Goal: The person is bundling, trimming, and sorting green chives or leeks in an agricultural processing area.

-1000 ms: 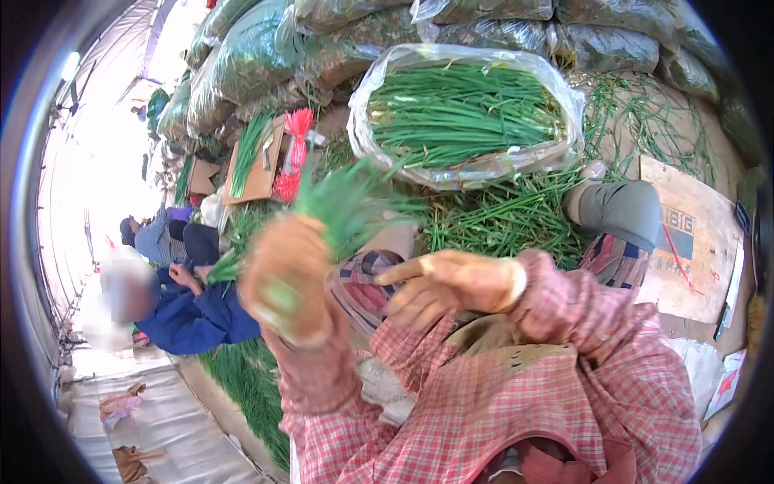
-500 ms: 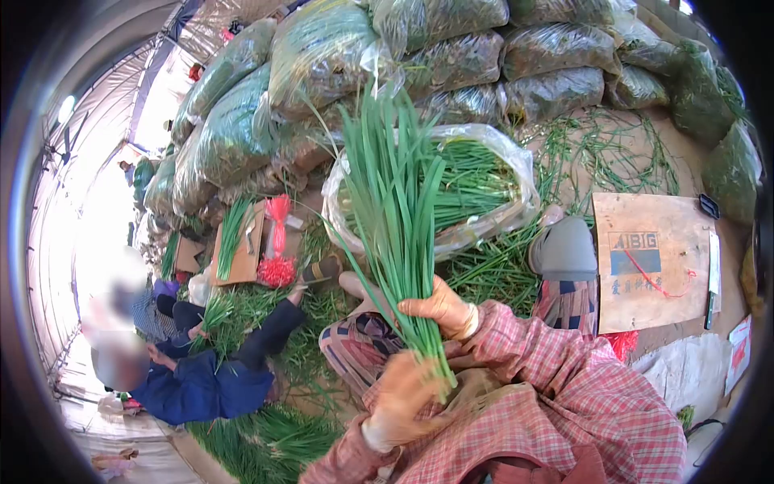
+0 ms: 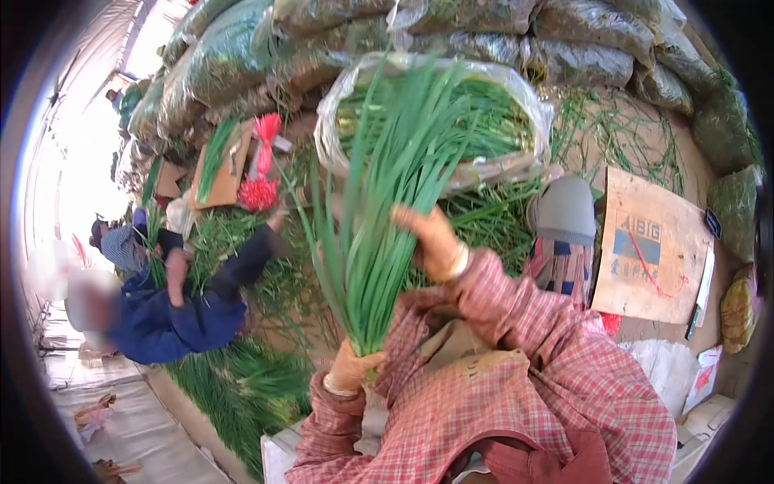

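Note:
A long bunch of green garlic chives (image 3: pixel 379 250) stands up in front of me, its leaves fanned out and blurred at the tips. My left hand (image 3: pixel 353 369) is wrapped round the stem ends at the bottom of the bunch. Higher up, my right hand (image 3: pixel 439 242) lies against the right side of the leaves, thumb stretched out over them and fingers partly hidden. Behind the bunch, a clear plastic bag (image 3: pixel 542 133) holds many more chives laid flat.
Stuffed plastic sacks (image 3: pixel 476 20) are stacked along the back. At right lies a cardboard sheet (image 3: pixel 645 282) beside a knife (image 3: pixel 700 294). Red ties (image 3: pixel 260 194) rest on cardboard at left, near a seated co-worker in blue (image 3: pixel 177 323). Loose chives (image 3: pixel 242 395) cover the floor.
My left hand has moved down and left and now holds the stem ends. My right hand has moved up along the leaves, loosening from the lower stems. The bunch has fanned out; the view has shifted.

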